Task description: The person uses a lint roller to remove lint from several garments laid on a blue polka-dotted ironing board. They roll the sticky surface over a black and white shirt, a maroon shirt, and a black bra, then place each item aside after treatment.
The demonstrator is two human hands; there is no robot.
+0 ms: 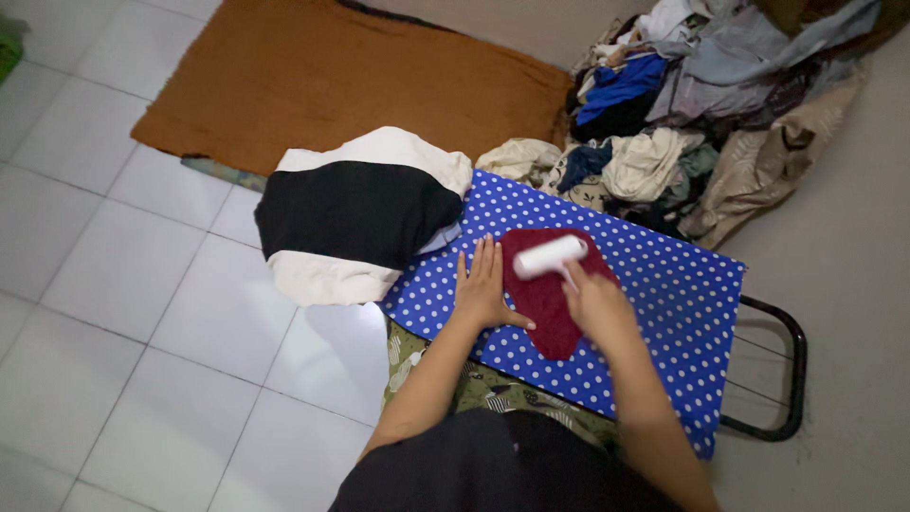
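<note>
While your left hand [485, 289] lies flat and open on the dark red cloth [548, 301] atop the blue dotted board [664, 294], your right hand [595, 301] grips the white lint roller [550, 256]; the cloth looks soft and light, so pin it near its edge.

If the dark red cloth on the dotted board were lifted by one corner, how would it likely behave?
The dark red cloth lies flat with soft, uneven edges, so it would probably droop limply. It looks small and thin, likely light. The left hand presses beside it while the right hand works the white roller, suggesting it would otherwise slide.
</note>
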